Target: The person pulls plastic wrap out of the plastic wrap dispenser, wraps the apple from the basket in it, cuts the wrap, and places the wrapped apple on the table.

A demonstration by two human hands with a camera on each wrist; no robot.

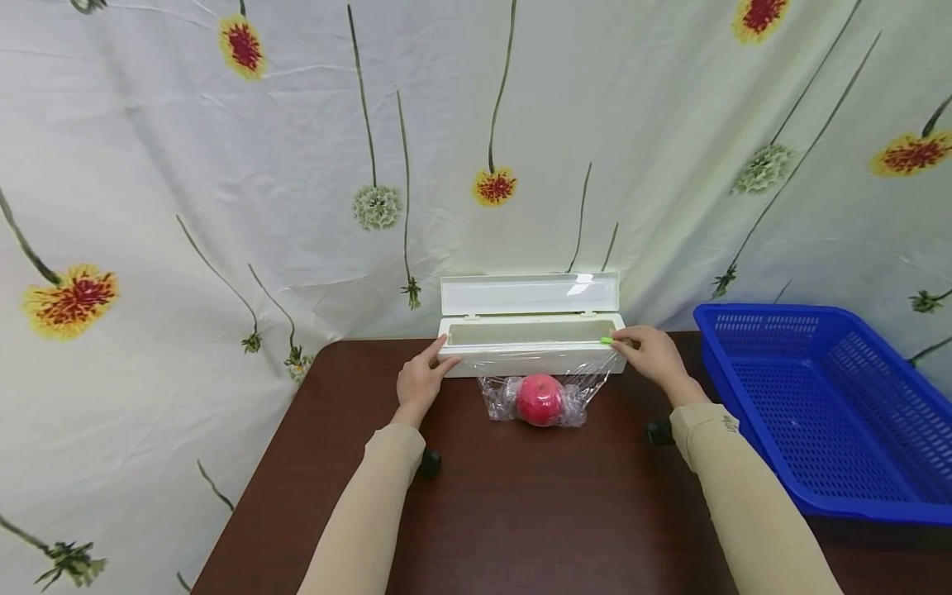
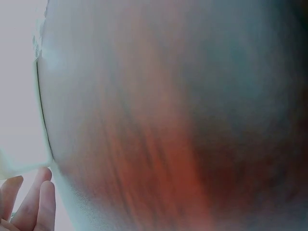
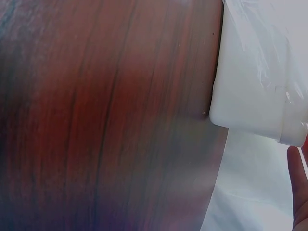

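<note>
behind the dark brown surface hangs a pale cloth printed with red-and-yellow flowers and long stems. at the far edge of the surface sits a long white box, its lid raised upright at the back. clear plastic wrap comes down over the box's front, and a red apple lies in it on the surface, just in front of the box, with the wrap bunched on both sides.

the left hand touches the box's left end, thumb and forefinger spread wide around the front corner. the right hand is at the other end, fingers narrow, pinching a small green tab at the box's front rim. both arms wear beige sleeves. to the right stands a blue plastic basket with slotted sides, near the right forearm.
</note>
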